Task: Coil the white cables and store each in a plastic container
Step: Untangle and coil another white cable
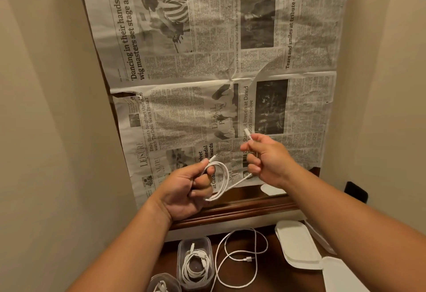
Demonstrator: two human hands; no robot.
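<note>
The step now is to wind the last bit of the white cable (224,175) into the bundle. The left hand (184,190) holds the loops up in the air, above the bench (276,275), with its fingers (204,180) curled round them and the thumb pressing on top. The right hand (268,158) pinches the loose end just under the plug, with its fingers (252,167) closed on it. To do it well, I think the right hand should bring the end round in a loop the same size as the others and lay it next to them, not across. The left hand should squeeze gently, so the loops don't spring open and the cable doesn't bend sharply. The cable is thin, white and bendy, with a small white plug at each end. One plug pokes up past the left thumb. There are a few round loops and one short bit going across to the right hand. Down on the bench, a clear container (181,259) has a coiled cable (194,266) in it, and a loose cable (248,258) lies just beside it, not coiled yet.
</note>
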